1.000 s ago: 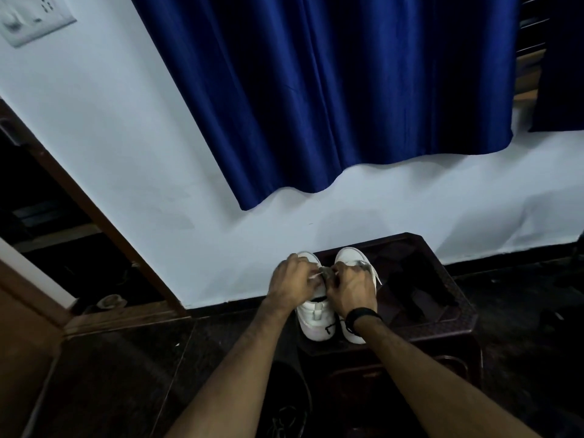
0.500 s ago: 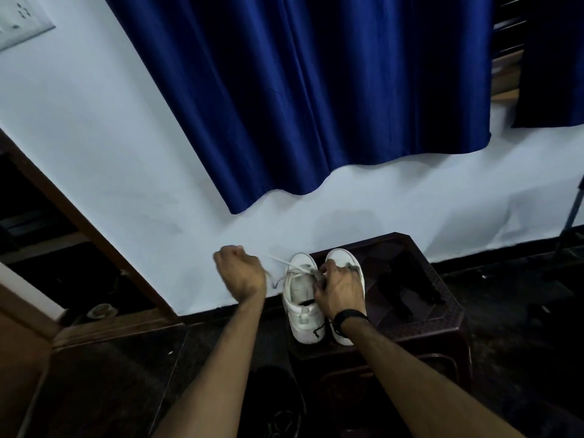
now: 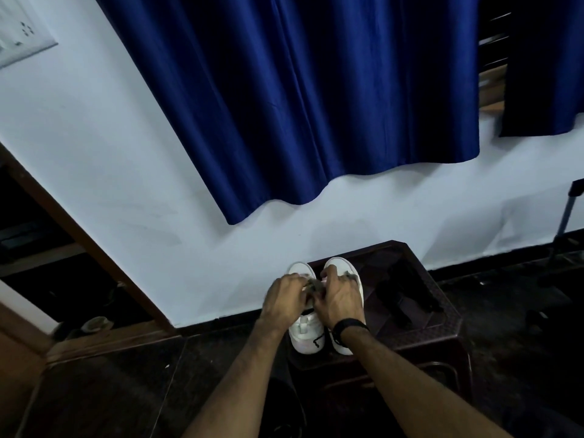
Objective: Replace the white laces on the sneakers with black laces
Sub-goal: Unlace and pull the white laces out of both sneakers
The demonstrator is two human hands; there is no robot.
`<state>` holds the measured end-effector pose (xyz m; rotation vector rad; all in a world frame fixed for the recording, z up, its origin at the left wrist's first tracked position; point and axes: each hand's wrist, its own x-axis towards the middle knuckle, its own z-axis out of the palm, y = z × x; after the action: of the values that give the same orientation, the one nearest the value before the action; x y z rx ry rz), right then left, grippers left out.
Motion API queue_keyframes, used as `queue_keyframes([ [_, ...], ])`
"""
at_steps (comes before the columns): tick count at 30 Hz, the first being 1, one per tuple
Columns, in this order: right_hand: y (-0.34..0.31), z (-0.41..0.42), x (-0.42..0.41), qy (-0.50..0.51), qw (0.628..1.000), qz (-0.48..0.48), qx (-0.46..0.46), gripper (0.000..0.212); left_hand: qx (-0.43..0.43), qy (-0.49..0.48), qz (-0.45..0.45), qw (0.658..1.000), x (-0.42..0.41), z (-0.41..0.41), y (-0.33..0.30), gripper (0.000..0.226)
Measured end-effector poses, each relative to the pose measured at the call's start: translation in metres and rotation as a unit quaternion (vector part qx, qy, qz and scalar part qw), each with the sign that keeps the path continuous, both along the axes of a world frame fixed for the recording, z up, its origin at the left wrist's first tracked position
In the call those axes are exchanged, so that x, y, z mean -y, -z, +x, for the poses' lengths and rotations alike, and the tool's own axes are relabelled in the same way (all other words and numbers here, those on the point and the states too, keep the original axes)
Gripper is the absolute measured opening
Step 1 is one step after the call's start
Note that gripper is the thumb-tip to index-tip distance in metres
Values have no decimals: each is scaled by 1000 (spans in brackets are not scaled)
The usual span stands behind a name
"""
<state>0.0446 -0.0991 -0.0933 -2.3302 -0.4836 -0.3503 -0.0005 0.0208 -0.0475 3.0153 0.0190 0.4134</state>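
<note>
Sneakers: the white pair (image 3: 311, 335) stands side by side on the dark stool (image 3: 442, 330), at its left edge, toes toward the wall, heels toward you.

Left hand: your left hand (image 3: 286, 300) sits over the left sneaker, fingers curled in toward the lace area. They look pinched on the lace (image 3: 313, 284), but the blur keeps me from being sure.

Right hand: your right hand (image 3: 339, 297) covers the gap between the two shoes, fingers bent down onto the same spot. What they clamp I cannot tell.

Lace: only a short greyish bit shows between your hands. A dark cord end (image 3: 319, 339) hangs by the left heel.

Risk, tipping: the pair stands right at the stool's left edge. A sideways tug to the left could drag the left sneaker off it.

Risk, snag: if you pull before the lace is free of its eyelet, it may jam or lift the shoe. Your right hand should pin the shoe down.

Risk, mix-up: in this dim light the grey strand could be taken for the wrong lace.

Change: half a second ago your left hand was out to the left, off the stool, drawing a white strand taut. Now it is back at the shoe, close against the right hand.
</note>
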Motion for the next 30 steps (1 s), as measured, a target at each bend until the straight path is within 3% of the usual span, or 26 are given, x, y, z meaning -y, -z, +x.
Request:
queue_keyframes([
  [2, 1, 0, -1, 4, 1000, 3, 1, 30, 64, -11, -59, 996, -1, -3, 3, 21],
  [4, 3, 0, -2, 12, 1000, 2, 5, 32, 179, -45, -156, 970, -5, -6, 0, 21],
  [8, 1, 0, -2, 11, 1000, -2, 3, 27, 374, -229, -323, 839, -29, -6, -30, 18],
  [11, 1, 0, -2, 8, 1000, -7, 6, 24, 373, -371, -405, 748, -57, -12, -44, 17],
  [14, 0, -1, -1, 5, 1000, -10, 15, 20, 293, -467, -433, 713, -64, -23, -34, 35],
  [16, 1, -1, -1, 6, 1000, -15, 20, 18, 267, -457, -439, 727, -53, -29, -21, 48],
  [17, 2, -1, -1, 7, 999, -18, 28, 17, 250, -430, -441, 747, -45, -31, -16, 43],
  [20, 4, -1, -1, -2, 997, -37, 60, 20, 134, -303, -421, 844, -16, -28, 3, 24],
  [23, -3, -1, -1, -35, 992, -92, 75, 31, 81, -267, -322, 905, 5, -27, 17, 23],
  [26, -16, 4, -8, -134, 971, -182, 81, 45, 112, -278, -245, 922, 11, -29, 30, 21],
  [30, -40, 14, -27, -210, 923, -307, 97, 30, 125, -279, -232, 923, 11, -32, 37, 23],
])
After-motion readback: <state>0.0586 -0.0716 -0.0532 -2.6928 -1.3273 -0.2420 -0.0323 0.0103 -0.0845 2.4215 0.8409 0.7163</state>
